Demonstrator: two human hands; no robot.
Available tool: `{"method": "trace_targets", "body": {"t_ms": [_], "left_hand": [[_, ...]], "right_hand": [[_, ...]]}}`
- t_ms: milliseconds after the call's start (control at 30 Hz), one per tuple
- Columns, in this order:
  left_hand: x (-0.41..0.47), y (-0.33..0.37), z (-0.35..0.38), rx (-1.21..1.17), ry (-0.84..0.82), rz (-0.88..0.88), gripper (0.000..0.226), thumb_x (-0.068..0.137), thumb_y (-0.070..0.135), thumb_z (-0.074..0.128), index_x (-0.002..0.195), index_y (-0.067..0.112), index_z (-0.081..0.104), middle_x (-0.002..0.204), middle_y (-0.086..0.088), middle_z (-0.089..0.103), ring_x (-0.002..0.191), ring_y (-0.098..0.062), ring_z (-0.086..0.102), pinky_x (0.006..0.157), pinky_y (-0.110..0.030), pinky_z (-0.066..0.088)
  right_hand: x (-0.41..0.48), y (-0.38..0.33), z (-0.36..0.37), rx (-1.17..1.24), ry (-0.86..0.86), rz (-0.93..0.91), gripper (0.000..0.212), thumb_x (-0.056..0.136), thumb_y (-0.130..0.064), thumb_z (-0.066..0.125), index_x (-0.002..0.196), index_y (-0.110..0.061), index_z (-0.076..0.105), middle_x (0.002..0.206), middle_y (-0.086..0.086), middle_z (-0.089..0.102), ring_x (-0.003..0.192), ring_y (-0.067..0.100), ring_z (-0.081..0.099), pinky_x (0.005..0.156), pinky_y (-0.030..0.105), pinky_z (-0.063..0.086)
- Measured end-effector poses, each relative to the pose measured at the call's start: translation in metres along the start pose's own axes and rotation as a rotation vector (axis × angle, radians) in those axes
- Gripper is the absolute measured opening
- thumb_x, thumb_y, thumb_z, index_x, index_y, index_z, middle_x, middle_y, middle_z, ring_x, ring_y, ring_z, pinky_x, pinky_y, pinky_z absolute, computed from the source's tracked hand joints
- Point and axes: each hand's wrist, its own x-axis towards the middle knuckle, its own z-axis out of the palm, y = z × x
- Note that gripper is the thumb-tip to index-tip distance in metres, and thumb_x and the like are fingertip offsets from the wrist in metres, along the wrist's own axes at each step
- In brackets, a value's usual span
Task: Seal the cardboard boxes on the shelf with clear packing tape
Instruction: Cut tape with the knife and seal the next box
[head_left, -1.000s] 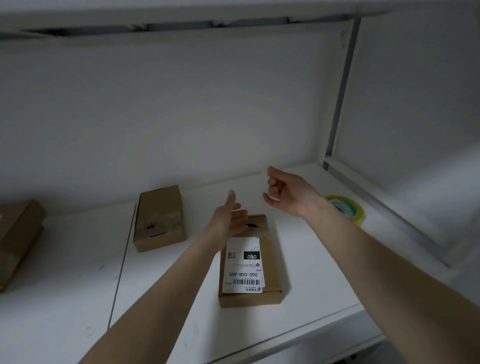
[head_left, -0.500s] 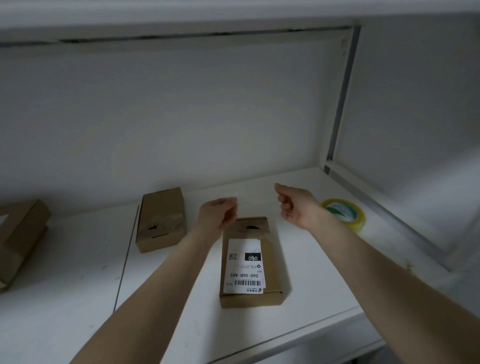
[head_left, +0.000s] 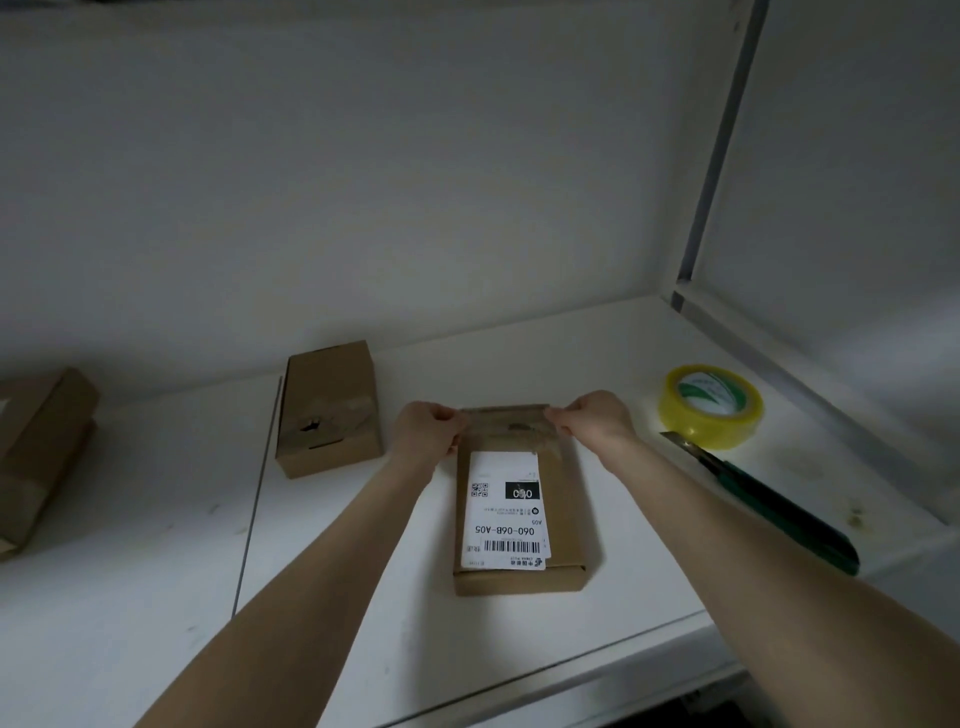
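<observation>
Both the left hand (head_left: 427, 432) and right hand (head_left: 597, 422) pinch what looks like tape (head_left: 503, 411) over the labelled box (head_left: 567, 501).

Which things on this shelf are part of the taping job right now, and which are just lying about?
In the job: labelled box, tape strip pinched by left hand and right hand, tape roll.
Lying about: green knife, middle box, far-left box.
</observation>
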Motion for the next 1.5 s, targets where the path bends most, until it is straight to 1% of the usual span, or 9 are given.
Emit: {"method": "trace_targets", "body": {"t_ms": [333, 500, 600, 700, 900, 1000, 1167, 1300, 1500], "left_hand": [[0.007, -0.007, 0.008, 0.274, 0.041, 0.098, 0.006, 0.081, 0.014, 0.071, 0.079, 0.01, 0.066, 0.08, -0.009, 0.067, 0.077, -0.027, 0.064, 0.079, -0.04, 0.054], [-0.003, -0.01, -0.002, 0.177, 0.069, -0.082, 0.043, 0.084, 0.027, 0.071, 0.118, 0.005, 0.055, 0.098, -0.013, 0.061, 0.075, -0.026, 0.062, 0.06, -0.029, 0.049], [-0.018, -0.01, -0.011, 0.625, 0.257, 0.411, 0.038, 0.094, 0.023, 0.057, 0.13, 0.011, 0.052, 0.126, -0.012, 0.052, 0.113, -0.029, 0.053, 0.082, -0.038, 0.048], [-0.028, -0.008, 0.009, 0.82, -0.075, 0.742, 0.045, 0.096, 0.02, 0.037, 0.138, 0.009, 0.046, 0.14, -0.012, 0.048, 0.131, -0.032, 0.043, 0.099, -0.042, 0.041], [-0.03, -0.022, 0.028, 1.03, -0.254, 0.517, 0.062, 0.102, 0.037, 0.018, 0.151, 0.001, 0.006, 0.16, -0.016, -0.002, 0.148, -0.024, -0.003, 0.119, -0.029, -0.003], [-0.039, -0.018, 0.031, 0.828, -0.229, 0.339, 0.069, 0.102, 0.038, 0.029, 0.149, -0.004, 0.001, 0.159, -0.02, -0.009, 0.148, -0.027, 0.0, 0.118, -0.032, 0.011], [-0.036, -0.019, 0.027, 0.448, -0.144, 0.219, 0.055, 0.095, 0.029, 0.053, 0.135, 0.0, 0.029, 0.134, -0.023, 0.048, 0.117, -0.037, 0.054, 0.089, -0.04, 0.047], [-0.039, -0.018, 0.027, 0.416, -0.141, 0.125, 0.053, 0.096, 0.036, 0.052, 0.133, 0.003, 0.033, 0.096, -0.006, 0.064, 0.101, -0.032, 0.063, 0.07, -0.028, 0.04], [-0.037, -0.004, 0.019, 0.817, -0.089, 0.316, 0.064, 0.103, 0.032, 0.034, 0.149, -0.004, 0.008, 0.158, -0.02, 0.009, 0.147, -0.031, 0.009, 0.117, -0.035, 0.013]], "right_hand": [[0.008, 0.009, 0.004, -0.177, -0.01, -0.018, 0.047, 0.083, -0.044, 0.071, 0.057, -0.013, 0.047, 0.058, 0.003, 0.048, 0.06, 0.021, 0.052, 0.056, 0.028, 0.031], [0.004, 0.017, -0.011, -0.339, 0.085, 0.02, 0.054, 0.087, -0.061, 0.055, 0.096, -0.009, 0.067, 0.099, 0.011, 0.07, 0.094, 0.03, 0.065, 0.065, 0.029, 0.041], [-0.009, 0.011, -0.017, -0.457, 0.256, -0.315, 0.034, 0.095, -0.043, 0.051, 0.117, -0.018, 0.06, 0.123, 0.004, 0.062, 0.112, 0.026, 0.057, 0.077, 0.029, 0.042], [-0.022, 0.001, 0.004, -0.673, -0.086, -0.669, 0.051, 0.097, -0.025, 0.045, 0.147, -0.018, 0.037, 0.154, 0.002, 0.036, 0.142, 0.022, 0.03, 0.111, 0.032, 0.029], [-0.03, 0.015, 0.028, -0.752, -0.25, -0.574, 0.058, 0.106, -0.039, 0.021, 0.155, -0.012, 0.007, 0.164, 0.0, -0.004, 0.15, 0.015, -0.009, 0.118, 0.026, -0.006], [-0.033, 0.013, 0.032, -0.617, -0.265, -0.444, 0.065, 0.105, -0.04, 0.026, 0.155, -0.006, 0.0, 0.162, 0.004, -0.016, 0.15, 0.018, -0.006, 0.119, 0.027, 0.002], [-0.033, 0.013, 0.035, -0.299, -0.239, -0.256, 0.075, 0.104, -0.036, 0.039, 0.154, -0.004, -0.006, 0.162, 0.014, -0.004, 0.149, 0.026, 0.014, 0.116, 0.03, 0.019], [-0.031, 0.017, 0.036, -0.19, -0.247, -0.167, 0.077, 0.102, -0.042, 0.04, 0.155, -0.014, -0.009, 0.16, 0.011, 0.02, 0.143, 0.028, 0.03, 0.114, 0.035, 0.031], [-0.033, 0.006, 0.018, -0.581, -0.175, -0.291, 0.071, 0.103, -0.049, 0.025, 0.155, -0.008, 0.0, 0.163, 0.011, -0.003, 0.15, 0.027, -0.002, 0.121, 0.04, 0.01]]}}
